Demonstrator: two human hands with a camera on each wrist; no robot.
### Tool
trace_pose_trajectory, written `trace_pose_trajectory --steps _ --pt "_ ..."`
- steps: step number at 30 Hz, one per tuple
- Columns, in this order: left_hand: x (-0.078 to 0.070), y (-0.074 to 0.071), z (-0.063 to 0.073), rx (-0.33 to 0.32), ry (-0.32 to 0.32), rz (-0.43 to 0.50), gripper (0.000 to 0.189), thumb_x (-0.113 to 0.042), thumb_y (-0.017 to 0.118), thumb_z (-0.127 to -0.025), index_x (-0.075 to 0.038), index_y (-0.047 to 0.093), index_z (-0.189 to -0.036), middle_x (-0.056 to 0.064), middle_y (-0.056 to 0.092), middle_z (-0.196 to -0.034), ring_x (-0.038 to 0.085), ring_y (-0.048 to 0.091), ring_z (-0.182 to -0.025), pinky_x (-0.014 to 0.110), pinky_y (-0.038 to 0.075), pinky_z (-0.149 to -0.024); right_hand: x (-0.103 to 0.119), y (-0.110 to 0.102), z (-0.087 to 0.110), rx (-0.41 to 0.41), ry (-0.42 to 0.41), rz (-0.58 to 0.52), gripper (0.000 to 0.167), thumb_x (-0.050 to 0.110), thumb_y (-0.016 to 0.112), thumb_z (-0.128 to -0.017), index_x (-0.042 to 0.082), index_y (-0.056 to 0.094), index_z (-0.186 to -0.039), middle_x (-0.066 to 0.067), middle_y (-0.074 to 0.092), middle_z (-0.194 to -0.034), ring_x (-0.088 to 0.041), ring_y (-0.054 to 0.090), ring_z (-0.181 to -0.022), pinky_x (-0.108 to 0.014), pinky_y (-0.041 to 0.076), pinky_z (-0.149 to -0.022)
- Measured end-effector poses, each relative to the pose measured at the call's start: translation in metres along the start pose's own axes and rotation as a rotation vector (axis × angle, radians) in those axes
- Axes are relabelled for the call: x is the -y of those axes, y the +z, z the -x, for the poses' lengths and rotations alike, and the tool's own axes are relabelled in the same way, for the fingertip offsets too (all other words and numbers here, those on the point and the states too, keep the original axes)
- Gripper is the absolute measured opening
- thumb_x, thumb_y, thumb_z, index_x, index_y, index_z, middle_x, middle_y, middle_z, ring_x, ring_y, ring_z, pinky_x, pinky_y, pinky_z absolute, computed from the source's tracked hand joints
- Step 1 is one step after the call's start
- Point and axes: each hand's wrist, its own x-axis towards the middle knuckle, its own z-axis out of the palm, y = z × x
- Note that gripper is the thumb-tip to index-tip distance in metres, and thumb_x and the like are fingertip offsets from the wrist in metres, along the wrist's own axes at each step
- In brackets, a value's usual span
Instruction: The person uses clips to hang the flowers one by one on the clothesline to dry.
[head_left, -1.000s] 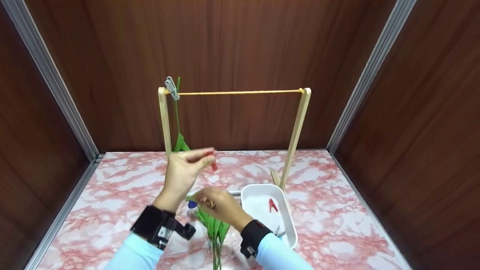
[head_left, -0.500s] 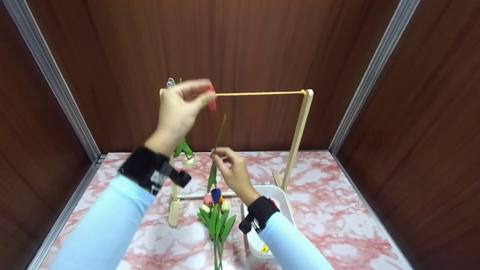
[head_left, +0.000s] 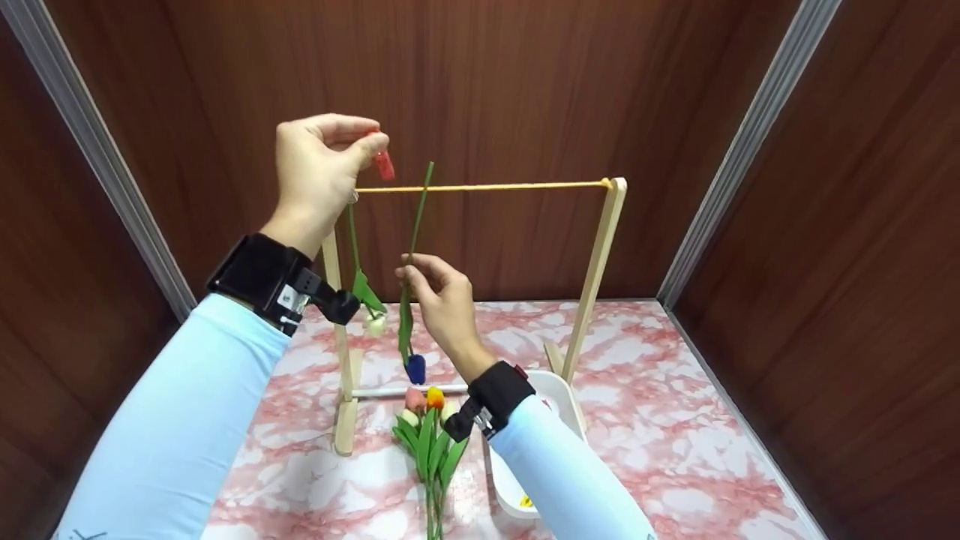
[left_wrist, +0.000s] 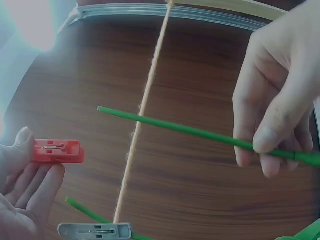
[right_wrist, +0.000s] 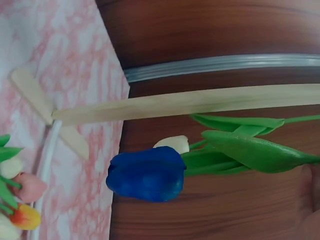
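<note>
Fingers [head_left: 366, 147] pinch peg [head_left: 385, 166] (LH [head_left: 311, 169]), blue tulip [head_left: 415, 369] (RH [head_left: 448, 306]) over marbled tbl [head_left: 652, 397], brn wall [head_left: 495, 90] behind.

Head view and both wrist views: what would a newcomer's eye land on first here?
Probably the blue tulip, large in the right wrist view and held bloom-down by its stem in the right hand. Next would likely come the red clothespin, pinched in the left hand near the yellow cord. Lower in the head view, a bunch of tulips stands out left of the white tray.
</note>
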Motion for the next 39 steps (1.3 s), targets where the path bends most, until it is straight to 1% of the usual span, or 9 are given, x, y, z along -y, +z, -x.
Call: trace_pose_trajectory --steps 2,7,11,18,24,28,32,36,39 --pt "0.0 -0.001 -0.001 -0.014 0.008 -0.03 0.015 -0.016 0.088 -0.088 -0.008 0.084 -0.101 0.005 0.079 -0.09 0.014 0.071 -0.075 0.018 0.043 -0.046 0.002 0.005 -0.003 0.007 0.007 -0.014 0.017 0.0 0.066 -0.103 -0.005 0.074 -0.118 -0.021 0.077 -0.099 -0.029 0.076 -0.095 -0.04 0.063 -0.083" --pt "0.003 0.006 -0.001 -0.042 0.075 -0.109 0.01 -0.011 0.088 -0.088 -0.005 0.084 -0.096 0.006 0.079 -0.089 0.013 0.073 -0.079 0.021 0.056 -0.071 0.004 0.013 -0.008 0.016 0.022 -0.022 0.017 0.001 0.066 -0.103 -0.003 0.075 -0.118 -0.02 0.078 -0.1 -0.029 0.076 -0.095 -0.045 0.063 -0.083" --pt "0.008 0.013 0.002 -0.069 0.092 -0.166 0.01 -0.011 0.088 -0.089 -0.005 0.085 -0.096 0.007 0.08 -0.09 0.01 0.074 -0.078 0.02 0.057 -0.071 0.003 0.016 -0.01 0.015 0.028 -0.033 0.017 0.002 0.067 -0.103 -0.003 0.075 -0.118 -0.019 0.078 -0.101 -0.03 0.076 -0.095 -0.041 0.064 -0.082" --pt "0.013 0.018 0.006 -0.063 0.077 -0.133 0.012 -0.008 0.086 -0.089 -0.002 0.083 -0.099 0.01 0.08 -0.09 0.013 0.076 -0.077 0.023 0.061 -0.069 0.005 0.021 -0.015 0.039 0.02 -0.019 0.016 0.003 0.067 -0.104 -0.002 0.075 -0.117 -0.013 0.079 -0.101 -0.03 0.075 -0.098 -0.04 0.063 -0.083" --pt "0.013 0.018 0.006 -0.051 0.067 -0.153 0.016 -0.011 0.084 -0.092 -0.002 0.083 -0.104 0.01 0.08 -0.095 0.013 0.076 -0.082 0.024 0.062 -0.074 0.009 0.022 -0.019 0.043 0.02 -0.028 0.017 0.002 0.065 -0.104 -0.002 0.075 -0.117 -0.01 0.078 -0.103 -0.031 0.075 -0.1 -0.039 0.062 -0.084" --pt "0.004 0.014 0.004 -0.01 0.058 -0.255 0.023 -0.019 0.085 -0.093 -0.005 0.082 -0.111 0.007 0.08 -0.103 0.012 0.076 -0.091 0.022 0.06 -0.08 0.013 0.023 -0.023 0.044 0.021 -0.034 0.017 0.002 0.064 -0.105 -0.002 0.075 -0.117 -0.009 0.078 -0.102 -0.023 0.075 -0.098 -0.039 0.062 -0.084" --pt "-0.01 0.004 -0.004 0.094 0.039 -0.375 0.029 -0.023 0.085 -0.093 -0.007 0.081 -0.117 0.006 0.079 -0.11 0.014 0.075 -0.098 0.023 0.057 -0.08 0.016 0.024 -0.025 0.06 0.023 -0.058 0.018 0.002 0.064 -0.105 -0.003 0.074 -0.118 -0.013 0.078 -0.105 -0.02 0.075 -0.099 -0.04 0.061 -0.087" --pt "-0.019 -0.005 -0.014 0.2 0.049 -0.497 0.031 -0.027 0.082 -0.095 -0.009 0.08 -0.12 0.005 0.079 -0.114 0.016 0.072 -0.104 0.025 0.056 -0.085 0.016 0.023 -0.027 0.05 0.02 -0.066 0.018 0.001 0.063 -0.105 -0.002 0.074 -0.119 -0.014 0.078 -0.105 -0.027 0.075 -0.102 -0.042 0.061 -0.089" --pt "-0.016 -0.009 -0.019 0.237 0.08 -0.55 0.032 -0.028 0.081 -0.096 -0.01 0.08 -0.122 0.004 0.078 -0.116 0.016 0.072 -0.106 0.027 0.055 -0.091 0.014 0.022 -0.026 0.039 0.014 -0.059 0.018 0.001 0.063 -0.105 -0.003 0.074 -0.119 -0.015 0.078 -0.104 -0.035 0.074 -0.103 -0.04 0.061 -0.09"
